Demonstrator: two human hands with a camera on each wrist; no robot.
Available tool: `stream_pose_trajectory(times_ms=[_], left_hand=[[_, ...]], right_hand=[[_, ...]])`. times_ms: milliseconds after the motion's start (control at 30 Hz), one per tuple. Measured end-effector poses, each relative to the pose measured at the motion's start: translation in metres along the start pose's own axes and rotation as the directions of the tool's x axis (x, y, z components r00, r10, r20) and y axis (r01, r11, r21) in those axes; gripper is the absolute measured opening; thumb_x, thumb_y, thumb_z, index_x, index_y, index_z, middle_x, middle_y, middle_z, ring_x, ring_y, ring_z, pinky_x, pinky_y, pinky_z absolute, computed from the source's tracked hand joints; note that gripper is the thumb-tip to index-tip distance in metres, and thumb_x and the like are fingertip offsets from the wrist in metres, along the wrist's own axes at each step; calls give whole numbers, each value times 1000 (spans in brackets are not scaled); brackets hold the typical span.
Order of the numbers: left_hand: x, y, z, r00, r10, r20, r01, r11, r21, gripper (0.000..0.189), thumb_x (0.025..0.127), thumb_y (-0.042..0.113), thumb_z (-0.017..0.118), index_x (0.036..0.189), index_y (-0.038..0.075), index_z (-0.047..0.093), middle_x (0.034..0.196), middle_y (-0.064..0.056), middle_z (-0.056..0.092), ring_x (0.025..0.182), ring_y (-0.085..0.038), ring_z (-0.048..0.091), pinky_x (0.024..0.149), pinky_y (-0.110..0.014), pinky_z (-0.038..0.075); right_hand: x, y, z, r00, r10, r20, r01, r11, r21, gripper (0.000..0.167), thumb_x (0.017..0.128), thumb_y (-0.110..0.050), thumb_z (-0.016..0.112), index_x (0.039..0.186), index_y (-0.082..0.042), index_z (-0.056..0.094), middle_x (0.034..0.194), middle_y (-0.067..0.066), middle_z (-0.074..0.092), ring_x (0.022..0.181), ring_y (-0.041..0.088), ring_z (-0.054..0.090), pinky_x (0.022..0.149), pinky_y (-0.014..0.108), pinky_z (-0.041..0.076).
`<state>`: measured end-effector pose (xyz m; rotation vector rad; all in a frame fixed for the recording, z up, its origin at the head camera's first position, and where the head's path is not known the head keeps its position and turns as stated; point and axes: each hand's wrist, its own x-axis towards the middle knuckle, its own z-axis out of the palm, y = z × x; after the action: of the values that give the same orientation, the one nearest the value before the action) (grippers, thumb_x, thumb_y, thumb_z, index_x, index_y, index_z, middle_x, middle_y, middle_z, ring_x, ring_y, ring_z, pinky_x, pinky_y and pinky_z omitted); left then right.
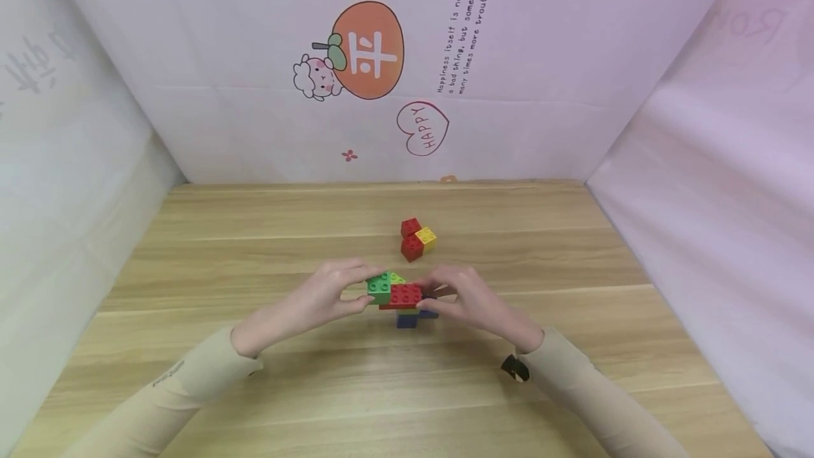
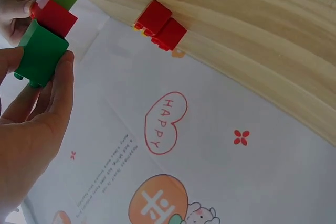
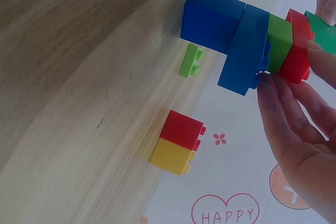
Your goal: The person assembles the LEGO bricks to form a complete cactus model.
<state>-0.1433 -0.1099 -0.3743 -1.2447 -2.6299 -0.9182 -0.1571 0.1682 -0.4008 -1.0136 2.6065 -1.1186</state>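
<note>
A small stack of toy building bricks stands before me. In it are a dark blue block (image 3: pixel 212 19), a longer blue brick (image 3: pixel 247 51), a lime brick (image 3: pixel 280 40) and a red brick (image 1: pixel 405 295). My left hand (image 1: pixel 337 292) pinches a green brick (image 1: pixel 379 288) between thumb and fingers, at the left end of the red brick. Whether its underside is fully seated cannot be seen. From the other side my right hand (image 1: pixel 467 295) grips the red brick, thumb at its studs, fingertips close to the blue brick.
Behind the stack lies a loose lime brick (image 3: pixel 189 61). Farther back two red bricks (image 1: pixel 412 247) and a yellow brick (image 1: pixel 426 237) sit together on the wooden table (image 1: pixel 286 225). White printed cloth (image 1: pixel 254 126) walls in the back and sides.
</note>
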Motion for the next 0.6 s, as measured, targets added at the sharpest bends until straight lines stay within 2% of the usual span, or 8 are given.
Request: stream_pose_trajectory(times_ms=[333, 600], left_hand=[[-2, -2, 5, 998, -65, -17, 63, 994, -84, 46, 84, 5, 75, 128, 2, 61, 121, -13, 69, 101, -23, 70, 86, -30, 62], [-1, -8, 12, 990, -138, 25, 140, 974, -180, 51, 84, 10, 77, 131, 4, 57, 121, -12, 69, 102, -25, 70, 88, -33, 61]], right_hand=[[-1, -3, 0, 1000, -6, 2, 6, 1000, -7, 33, 87, -20, 77, 115, -5, 70, 110, 10, 74, 98, 22, 73, 81, 35, 63], [-1, -1, -1, 1000, -14, 10, 14, 1000, -24, 32, 86, -18, 77, 115, -6, 68, 110, 10, 74, 98, 20, 74, 83, 34, 63]])
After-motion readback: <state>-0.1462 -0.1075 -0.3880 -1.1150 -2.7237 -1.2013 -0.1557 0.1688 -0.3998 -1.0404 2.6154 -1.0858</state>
